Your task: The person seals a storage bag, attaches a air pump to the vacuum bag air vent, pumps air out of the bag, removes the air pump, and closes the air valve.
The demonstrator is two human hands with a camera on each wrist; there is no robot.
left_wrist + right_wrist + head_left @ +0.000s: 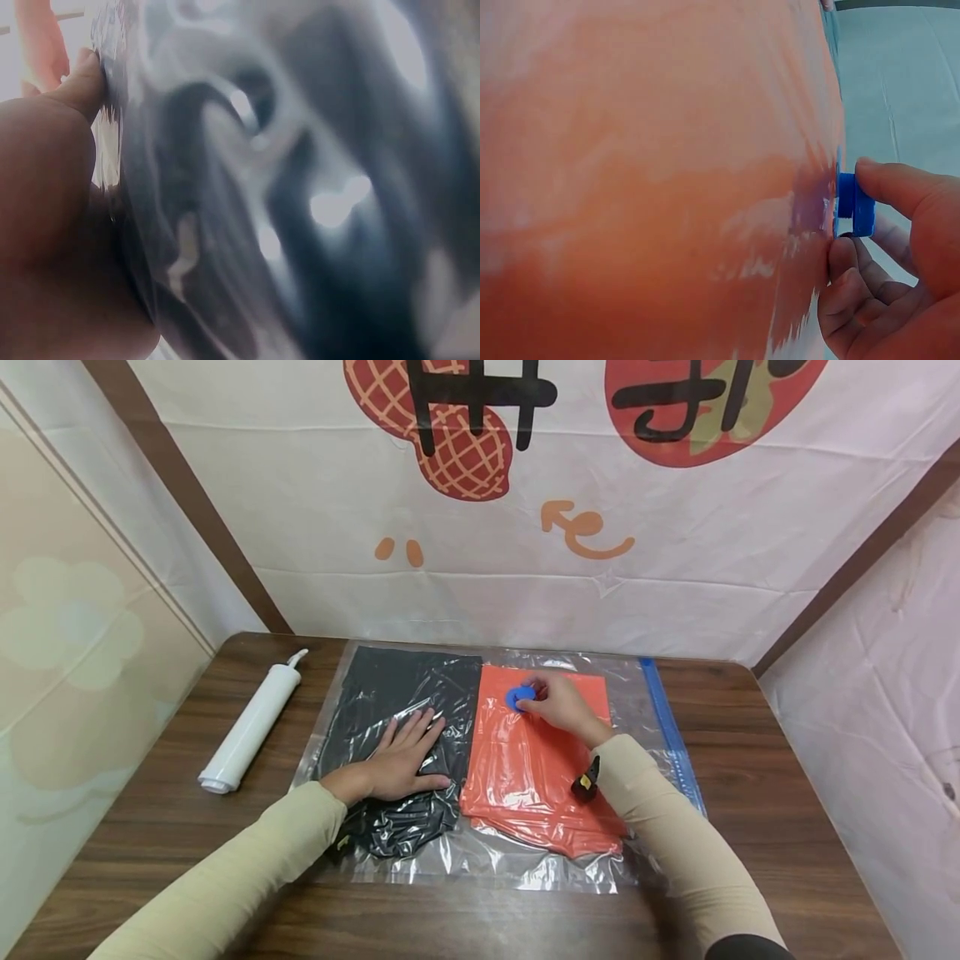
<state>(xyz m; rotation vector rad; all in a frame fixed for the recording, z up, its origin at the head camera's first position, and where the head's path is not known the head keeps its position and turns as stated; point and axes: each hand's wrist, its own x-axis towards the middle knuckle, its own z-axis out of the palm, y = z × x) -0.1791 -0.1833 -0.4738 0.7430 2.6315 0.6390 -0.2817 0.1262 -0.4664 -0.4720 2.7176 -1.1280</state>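
Observation:
A clear vacuum storage bag (480,868) lies flat, with black folded fabric (405,681) in its left half and orange folded fabric (517,760) in its right. My left hand (401,768) rests on the bag over the black part, fingers spread and straight. Over the orange part, my right hand (558,702) pinches the blue valve cap (864,204) between thumb and fingers. In the right wrist view the cap's outer disc stands off the bag's surface, swung open or lifted; which one I cannot tell. Glossy, blurred black film (300,187) fills most of the left wrist view.
A white hand pump (251,727) lies on the wooden table (750,752) left of the bag. Along the bag's right edge runs a blue zip strip (671,727). A printed cloth (480,593) hangs behind the table's back edge.

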